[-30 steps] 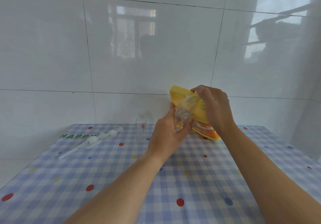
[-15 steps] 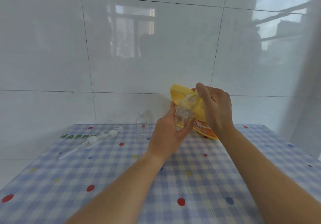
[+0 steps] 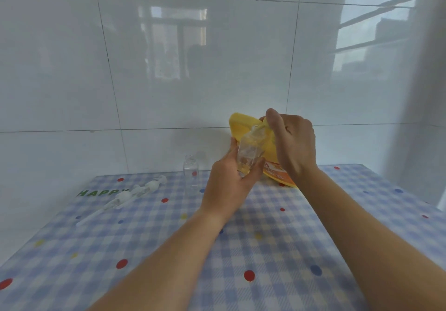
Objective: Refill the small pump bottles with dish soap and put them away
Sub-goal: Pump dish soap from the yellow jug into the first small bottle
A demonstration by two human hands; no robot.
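Note:
My left hand (image 3: 225, 182) grips a small clear bottle (image 3: 249, 156), tilted with its open neck up and to the right. A little clear liquid lies at its bottom. My right hand (image 3: 293, 144) grips the top of a big yellow dish soap bottle (image 3: 243, 127) that leans over on the table, its spout meeting the small bottle's neck. A second small clear bottle (image 3: 190, 167) stands upright and uncapped at the back of the table. Two white pump heads with long tubes (image 3: 135, 193) lie on the left of the table.
The table (image 3: 169, 250) wears a blue checked cloth with coloured dots and green lettering at the back left. A white tiled wall (image 3: 169, 69) rises directly behind it. The table's right edge drops off near the wall corner.
My right hand has tipped the yellow bottle a little further and its thumb has risen. The small bottle in my left hand has stayed nearly in place.

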